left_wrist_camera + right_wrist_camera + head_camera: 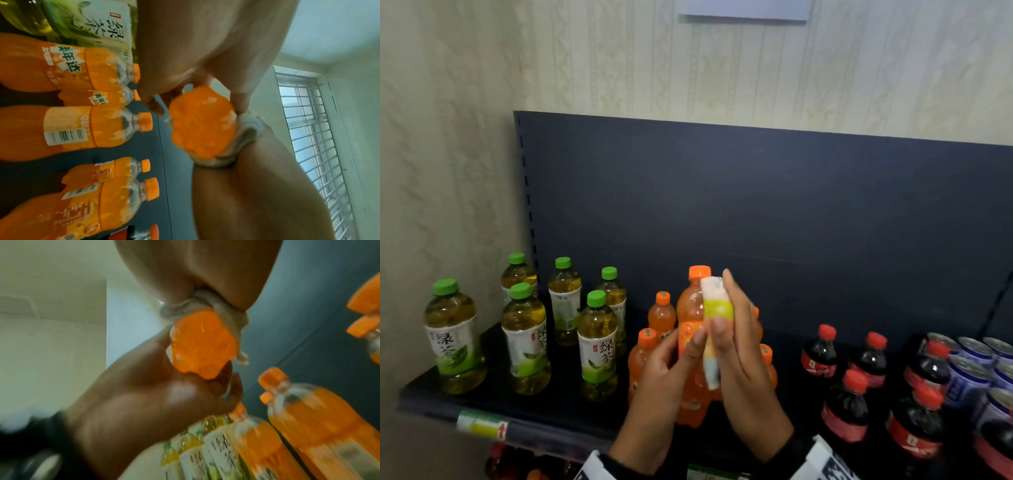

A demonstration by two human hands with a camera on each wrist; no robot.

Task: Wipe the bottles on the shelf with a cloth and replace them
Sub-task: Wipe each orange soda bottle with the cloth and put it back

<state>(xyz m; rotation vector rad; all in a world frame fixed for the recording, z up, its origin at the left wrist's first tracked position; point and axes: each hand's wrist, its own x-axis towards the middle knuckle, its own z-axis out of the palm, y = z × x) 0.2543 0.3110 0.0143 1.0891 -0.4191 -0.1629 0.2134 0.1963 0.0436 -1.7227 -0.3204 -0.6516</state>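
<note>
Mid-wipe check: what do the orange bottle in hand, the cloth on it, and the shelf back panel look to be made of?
Orange bottle: clear, glossy plastic by the look; the drink shows through and highlights glint on it. Cloth: soft woven fabric, white with a yellow-green band; it bunches into folds under the right hand. The left hand holds the bottle. Back panel: dark, matte, probably painted metal, with slots along its edge.
</note>
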